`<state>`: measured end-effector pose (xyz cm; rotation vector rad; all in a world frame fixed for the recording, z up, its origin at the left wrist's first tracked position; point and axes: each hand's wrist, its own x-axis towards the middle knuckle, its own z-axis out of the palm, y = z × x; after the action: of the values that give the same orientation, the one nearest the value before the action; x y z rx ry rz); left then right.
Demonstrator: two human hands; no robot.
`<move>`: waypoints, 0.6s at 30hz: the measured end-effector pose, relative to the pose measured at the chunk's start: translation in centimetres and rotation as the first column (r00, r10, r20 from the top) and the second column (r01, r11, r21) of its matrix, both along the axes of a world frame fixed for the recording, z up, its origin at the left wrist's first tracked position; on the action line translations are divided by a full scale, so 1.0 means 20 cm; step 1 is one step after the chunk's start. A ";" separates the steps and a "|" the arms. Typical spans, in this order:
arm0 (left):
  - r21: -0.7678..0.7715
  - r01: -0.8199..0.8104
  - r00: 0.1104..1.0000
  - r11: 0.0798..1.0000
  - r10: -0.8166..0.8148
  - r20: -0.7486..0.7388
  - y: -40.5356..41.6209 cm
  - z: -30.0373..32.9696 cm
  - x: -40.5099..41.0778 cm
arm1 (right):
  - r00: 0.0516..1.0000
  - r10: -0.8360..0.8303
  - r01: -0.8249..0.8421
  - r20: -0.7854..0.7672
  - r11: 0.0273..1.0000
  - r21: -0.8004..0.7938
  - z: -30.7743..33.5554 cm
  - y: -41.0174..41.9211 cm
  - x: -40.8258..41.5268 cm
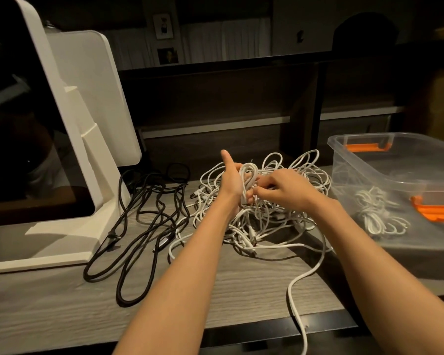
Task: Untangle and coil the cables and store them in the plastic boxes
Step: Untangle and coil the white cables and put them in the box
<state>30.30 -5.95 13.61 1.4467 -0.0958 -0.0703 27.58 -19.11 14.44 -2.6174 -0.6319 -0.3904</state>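
The left hand (231, 175) grips a white coil (249, 175), the right hand (280, 188) pinches its cable, above the tangle (267, 226) near the tabletop (215, 290) edge, left of the plastic box (369, 160).

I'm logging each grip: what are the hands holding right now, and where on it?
The left hand grips a white cable coil around its gathered loops; the right hand pinches the same coil near its lower end.

The room is dim and warm-toned, with light falling from above and in front onto the pale surface (241, 285) while the background stays nearly black. The wide lens bows straight edges near the borders. Distant shelves look soft and grainy.
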 end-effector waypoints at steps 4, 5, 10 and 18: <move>0.105 -0.232 0.972 0.967 0.228 0.048 -0.01 -0.02 0.05 | 0.996 0.085 -0.087 0.024 0.991 0.100 0.00 0.04 -0.03; 0.127 -0.276 0.960 0.953 0.267 0.088 -0.01 -0.02 0.05 | 0.995 0.095 -0.097 0.023 0.986 0.137 0.01 0.04 -0.04; 0.238 -0.377 0.907 0.895 0.306 0.289 -0.02 -0.04 0.05 | 0.991 0.118 -0.130 0.061 0.950 0.285 0.01 0.05 -0.06; 0.416 -0.378 0.860 0.827 0.148 0.489 -0.02 -0.03 0.01 | 0.984 0.014 -0.071 0.178 0.945 0.318 -0.02 0.03 0.00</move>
<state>30.43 -6.33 13.02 1.9685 -0.2547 0.5101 27.67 -18.49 13.96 -2.2688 -0.6207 -0.6566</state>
